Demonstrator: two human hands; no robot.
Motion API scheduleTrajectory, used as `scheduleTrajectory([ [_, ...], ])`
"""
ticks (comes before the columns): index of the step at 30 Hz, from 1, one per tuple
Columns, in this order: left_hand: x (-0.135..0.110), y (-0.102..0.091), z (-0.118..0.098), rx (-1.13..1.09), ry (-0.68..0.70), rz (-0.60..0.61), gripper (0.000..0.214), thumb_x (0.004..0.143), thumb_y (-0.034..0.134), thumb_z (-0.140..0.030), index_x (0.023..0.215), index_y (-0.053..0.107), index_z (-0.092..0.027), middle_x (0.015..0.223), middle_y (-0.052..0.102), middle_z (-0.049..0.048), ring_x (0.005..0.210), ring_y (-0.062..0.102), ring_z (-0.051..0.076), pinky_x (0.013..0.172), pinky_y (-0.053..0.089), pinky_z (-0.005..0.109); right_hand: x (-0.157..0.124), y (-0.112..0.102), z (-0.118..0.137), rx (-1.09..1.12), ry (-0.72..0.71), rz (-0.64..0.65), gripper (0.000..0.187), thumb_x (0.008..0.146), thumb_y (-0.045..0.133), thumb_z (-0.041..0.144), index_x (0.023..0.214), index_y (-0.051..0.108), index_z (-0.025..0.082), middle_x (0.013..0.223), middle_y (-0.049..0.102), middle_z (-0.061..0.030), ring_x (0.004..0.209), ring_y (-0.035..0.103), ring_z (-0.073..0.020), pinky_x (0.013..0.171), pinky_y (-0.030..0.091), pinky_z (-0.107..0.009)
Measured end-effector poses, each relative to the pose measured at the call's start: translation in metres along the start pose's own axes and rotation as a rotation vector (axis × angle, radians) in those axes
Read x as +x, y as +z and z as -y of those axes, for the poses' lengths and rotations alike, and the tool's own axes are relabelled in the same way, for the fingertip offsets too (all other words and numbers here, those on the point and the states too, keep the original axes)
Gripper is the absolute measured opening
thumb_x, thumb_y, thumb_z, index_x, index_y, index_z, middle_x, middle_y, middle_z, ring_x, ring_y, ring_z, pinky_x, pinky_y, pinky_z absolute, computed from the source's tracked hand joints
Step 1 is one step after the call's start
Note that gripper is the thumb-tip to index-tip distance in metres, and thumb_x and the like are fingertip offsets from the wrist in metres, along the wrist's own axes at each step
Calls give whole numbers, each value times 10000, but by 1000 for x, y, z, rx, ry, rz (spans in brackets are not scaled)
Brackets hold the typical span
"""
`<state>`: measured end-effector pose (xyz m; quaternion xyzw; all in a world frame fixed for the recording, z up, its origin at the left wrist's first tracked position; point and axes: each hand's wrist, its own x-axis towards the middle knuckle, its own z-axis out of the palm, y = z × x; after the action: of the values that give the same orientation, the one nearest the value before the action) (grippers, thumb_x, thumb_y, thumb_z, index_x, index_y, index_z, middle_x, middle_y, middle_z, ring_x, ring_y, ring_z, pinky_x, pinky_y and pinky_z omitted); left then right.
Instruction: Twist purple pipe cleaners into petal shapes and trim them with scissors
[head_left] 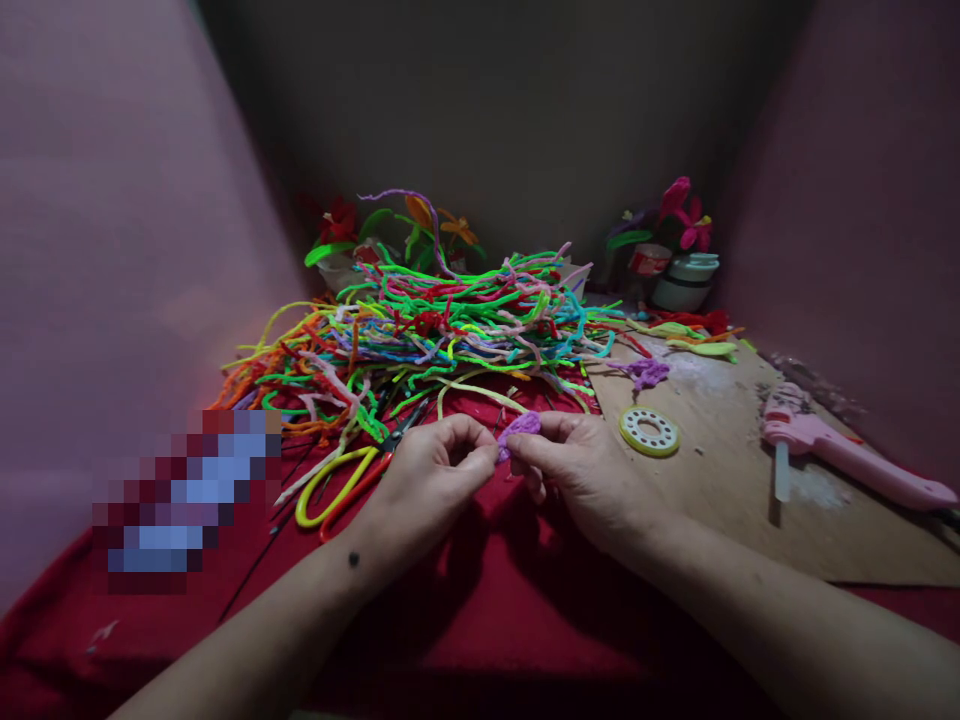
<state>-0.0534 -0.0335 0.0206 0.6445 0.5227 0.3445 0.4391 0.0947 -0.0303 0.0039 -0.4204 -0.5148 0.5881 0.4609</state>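
Observation:
A small purple piece of bent pipe cleaner (523, 426) is held between my two hands above the red cloth. My left hand (442, 455) pinches its left end between thumb and forefinger. On the other side, my right hand (566, 455) grips it with thumb and fingers, hiding part of it. Scissors (341, 485) with yellow and orange handles lie beside my left hand. Behind both hands spreads a big heap of coloured pipe cleaners (465, 320). Another purple pipe cleaner shape (646, 373) rests on the cardboard, beyond my right hand.
A brown cardboard sheet (720, 470) covers the right side, bearing a yellow-rimmed round spool (649, 430) and a pink glue gun (840, 440). Potted pipe cleaner flowers (690, 230) stand at the back. Red cloth (480, 610) covers the table. A blurred-out patch (187, 500) lies left.

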Motion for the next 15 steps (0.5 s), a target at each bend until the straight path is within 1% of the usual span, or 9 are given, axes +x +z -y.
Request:
scheduleTrajectory([
  [2,0,0,-5,-65,-52,39,171,724,552,-280,628,506,-147,497,427,-56,423,332,48,400,267,169,0,0,-1,4,-14,13,155,720,539,208,575,540,154,480,477,44,391,375,-52,390,272,-197],
  [4,-1,-2,-8,-95,-71,63,182,731,550,-293,630,498,-150,495,412,-58,423,320,47,404,260,169,0,-1,-2,11,-9,17,148,718,542,212,582,548,153,492,484,40,391,378,-52,389,275,-198],
  [6,-4,-9,-7,-80,-49,33,178,739,548,-307,656,504,-156,513,416,-56,437,332,50,417,275,170,1,-2,-4,11,11,7,160,716,552,228,576,545,153,483,483,37,380,373,-53,378,270,-200],
  [8,-9,-23,-1,6,9,-46,170,748,546,-323,693,517,-165,541,435,-48,464,368,62,440,304,176,3,-4,-6,12,22,-15,169,722,557,251,585,551,151,481,485,33,375,372,-55,370,268,-201],
  [10,-18,-43,9,183,70,-132,171,757,539,-346,733,533,-177,589,478,-30,516,426,85,480,342,190,5,-6,-8,30,18,-32,166,720,562,263,600,559,148,491,490,30,372,372,-54,367,270,-201],
  [11,-22,-53,15,306,108,-183,174,759,536,-358,756,544,-184,630,511,-17,559,456,102,508,361,199,6,-7,-9,46,22,-41,164,714,568,265,601,559,147,494,491,30,369,374,-53,362,269,-200],
  [12,-27,-63,21,453,109,-198,182,762,527,-369,780,552,-190,671,542,-3,600,480,121,534,373,212,6,-8,-9,62,33,-46,164,706,573,265,594,555,147,490,490,30,362,374,-52,355,267,-199],
  [14,-35,-78,30,717,50,-193,205,777,491,-381,794,562,-189,750,575,20,664,512,150,587,399,238,6,-7,-8,79,64,-51,172,690,575,262,567,540,147,467,481,33,343,369,-51,337,260,-195],
  [15,-38,-82,32,829,15,-195,208,785,471,-370,790,566,-185,774,581,28,692,521,160,624,410,250,6,-7,-8,77,78,-53,177,686,572,261,557,535,147,454,476,34,337,369,-53,330,258,-193],
])
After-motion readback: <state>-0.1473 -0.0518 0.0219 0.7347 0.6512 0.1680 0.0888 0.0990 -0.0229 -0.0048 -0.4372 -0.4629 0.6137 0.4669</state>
